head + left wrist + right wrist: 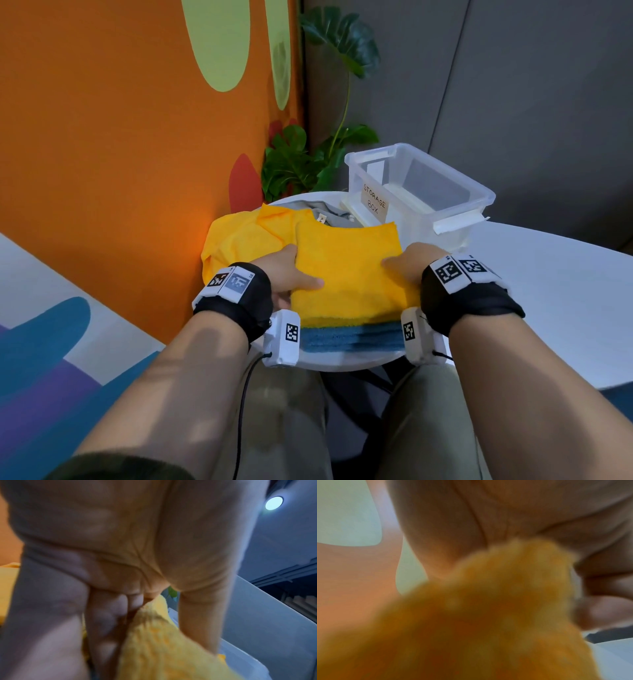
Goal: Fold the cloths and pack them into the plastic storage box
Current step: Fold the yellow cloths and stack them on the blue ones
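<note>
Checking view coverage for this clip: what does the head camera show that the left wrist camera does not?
Head only: the blue cloth under the yellow one, a grey cloth, the box label, the plant and the right hand.
Left wrist only: a round ceiling light.
Both: the left hand gripping the yellow cloth, with the storage box beyond.

Fluffy yellow cloth (346, 267); clear glossy plastic storage box (445, 192).

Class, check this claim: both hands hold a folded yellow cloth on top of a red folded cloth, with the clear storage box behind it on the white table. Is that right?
One detail is wrong: the folded cloth beneath the yellow cloth is blue, not red, as the head view shows. The left hand and right hand do hold the yellow one, and the clear storage box stands behind on the white table.
</note>
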Tool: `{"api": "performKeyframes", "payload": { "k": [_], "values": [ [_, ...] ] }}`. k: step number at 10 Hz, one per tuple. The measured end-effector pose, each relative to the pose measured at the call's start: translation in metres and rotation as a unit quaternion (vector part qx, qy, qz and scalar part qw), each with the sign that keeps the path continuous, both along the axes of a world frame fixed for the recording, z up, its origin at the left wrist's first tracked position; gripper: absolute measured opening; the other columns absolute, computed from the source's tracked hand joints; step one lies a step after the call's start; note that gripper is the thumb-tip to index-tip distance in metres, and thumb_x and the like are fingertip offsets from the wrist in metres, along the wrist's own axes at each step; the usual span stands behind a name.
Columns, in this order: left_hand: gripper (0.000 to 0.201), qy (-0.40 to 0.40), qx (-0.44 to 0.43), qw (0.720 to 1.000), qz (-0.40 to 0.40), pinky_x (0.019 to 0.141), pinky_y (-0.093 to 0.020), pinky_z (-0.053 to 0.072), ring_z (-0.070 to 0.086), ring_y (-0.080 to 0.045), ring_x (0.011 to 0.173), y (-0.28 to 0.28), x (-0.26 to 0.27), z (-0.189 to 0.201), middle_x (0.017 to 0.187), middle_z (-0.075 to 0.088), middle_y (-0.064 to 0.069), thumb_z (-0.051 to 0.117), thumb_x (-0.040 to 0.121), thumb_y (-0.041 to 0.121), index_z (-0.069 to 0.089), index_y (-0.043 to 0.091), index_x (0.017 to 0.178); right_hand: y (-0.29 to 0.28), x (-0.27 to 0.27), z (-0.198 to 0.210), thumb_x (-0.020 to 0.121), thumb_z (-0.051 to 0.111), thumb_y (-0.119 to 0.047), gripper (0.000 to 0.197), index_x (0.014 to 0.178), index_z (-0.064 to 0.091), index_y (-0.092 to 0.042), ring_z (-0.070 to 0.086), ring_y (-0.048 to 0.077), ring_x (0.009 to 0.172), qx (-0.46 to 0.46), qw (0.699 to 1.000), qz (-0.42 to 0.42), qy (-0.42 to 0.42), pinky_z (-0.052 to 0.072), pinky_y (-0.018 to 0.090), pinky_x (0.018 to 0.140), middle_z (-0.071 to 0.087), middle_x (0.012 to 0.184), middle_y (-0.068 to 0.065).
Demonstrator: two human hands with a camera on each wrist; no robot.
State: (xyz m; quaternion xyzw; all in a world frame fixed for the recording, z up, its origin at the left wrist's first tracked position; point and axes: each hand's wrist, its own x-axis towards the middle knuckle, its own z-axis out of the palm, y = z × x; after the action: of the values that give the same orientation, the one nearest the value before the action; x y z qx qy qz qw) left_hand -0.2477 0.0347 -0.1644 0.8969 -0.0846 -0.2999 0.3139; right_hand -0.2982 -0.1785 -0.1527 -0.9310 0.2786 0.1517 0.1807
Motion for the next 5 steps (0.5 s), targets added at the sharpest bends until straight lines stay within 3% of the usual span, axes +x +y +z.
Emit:
{"api": "performKeyframes", "payload": {
  "k": [1,2,3,4,5],
  "values": [
    [0.085,0.002,0.027,0.999,-0.023,0.059,-0.037,0.055,0.062,-0.023,0.059,0.003,0.002,-0.002,0.094,0.062,-0.010,0.077,0.078,0.039,0.024,0.023,0.142,-0.008,0.005,-0.018,0.102,0.041,-0.029,0.043,0.134,0.043,-0.002,0.040,0.029,0.131,-0.038,0.998,0.028,0.049,0.031,0.035,0.109,0.044,0.139,0.010],
    [0.090,-0.027,-0.010,0.999,-0.018,0.063,-0.043,0.056,0.065,-0.029,0.068,0.000,0.002,-0.005,0.104,0.064,-0.015,0.079,0.078,0.032,0.021,0.022,0.145,0.006,-0.013,0.014,0.095,0.053,-0.017,0.035,0.125,0.055,0.000,0.050,0.031,0.122,0.004,1.000,0.021,-0.005,0.038,0.029,0.083,0.054,0.128,0.016],
    [0.089,-0.059,-0.026,0.998,-0.008,0.076,-0.053,0.057,0.066,-0.034,0.094,-0.004,0.001,-0.005,0.115,0.060,-0.011,0.080,0.077,0.030,0.022,0.021,0.144,0.003,-0.012,0.019,0.094,0.053,-0.015,0.034,0.124,0.057,0.000,0.052,0.031,0.120,-0.008,1.000,0.020,-0.003,0.041,0.030,0.083,0.056,0.128,0.018],
    [0.086,-0.061,-0.013,0.998,-0.007,0.058,-0.042,0.058,0.063,-0.026,0.080,-0.007,-0.002,-0.006,0.111,0.057,-0.009,0.079,0.078,0.031,0.024,0.018,0.143,0.000,-0.007,0.012,0.095,0.051,-0.017,0.034,0.124,0.056,0.000,0.052,0.032,0.120,-0.036,0.999,0.028,0.001,0.042,0.034,0.091,0.056,0.128,0.017],
    [0.078,-0.060,0.009,0.998,-0.010,0.052,-0.038,0.054,0.059,-0.022,0.062,-0.007,-0.003,-0.008,0.104,0.062,-0.013,0.077,0.080,0.033,0.028,0.014,0.138,-0.046,0.052,-0.080,0.090,0.040,-0.039,0.052,0.128,0.050,-0.006,0.051,0.036,0.117,-0.056,0.997,0.040,0.017,0.041,0.045,0.101,0.052,0.130,0.015]
  ]
}}
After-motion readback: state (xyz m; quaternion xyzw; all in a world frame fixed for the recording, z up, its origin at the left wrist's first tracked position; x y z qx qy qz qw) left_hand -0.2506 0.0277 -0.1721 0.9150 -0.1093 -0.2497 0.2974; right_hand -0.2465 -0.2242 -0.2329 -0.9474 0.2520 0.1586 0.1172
